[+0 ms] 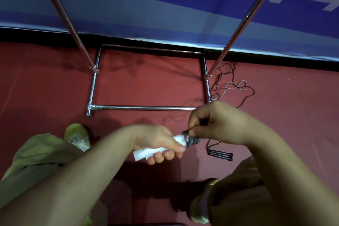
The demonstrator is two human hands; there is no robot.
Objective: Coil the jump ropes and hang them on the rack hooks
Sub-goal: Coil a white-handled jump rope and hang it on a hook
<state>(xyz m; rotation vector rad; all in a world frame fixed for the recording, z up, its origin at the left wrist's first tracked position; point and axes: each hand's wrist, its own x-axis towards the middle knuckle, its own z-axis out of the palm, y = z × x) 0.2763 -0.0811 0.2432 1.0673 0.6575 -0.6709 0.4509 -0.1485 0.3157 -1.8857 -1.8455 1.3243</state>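
Red floor (55,82) fills most of your view, and a blue banner with white shapes (165,5) runs along its far edge. On the floor stands the metal rack (146,108), its rectangular base in front of you and two shiny poles rising toward the top corners of the view; its hooks are not visible. Your left hand (157,143) is low in the middle, and its fingers curl tightly around the white handles (145,152) of a jump rope. Your right hand (218,124) is just beside it, and its fingertips pinch the thin dark cord (190,138), which is wound around the end of those handles. Loose cords (231,86) lie tangled on the floor beside the right side of the rack base. A pair of black handles (221,155) lies on the floor under your right wrist.
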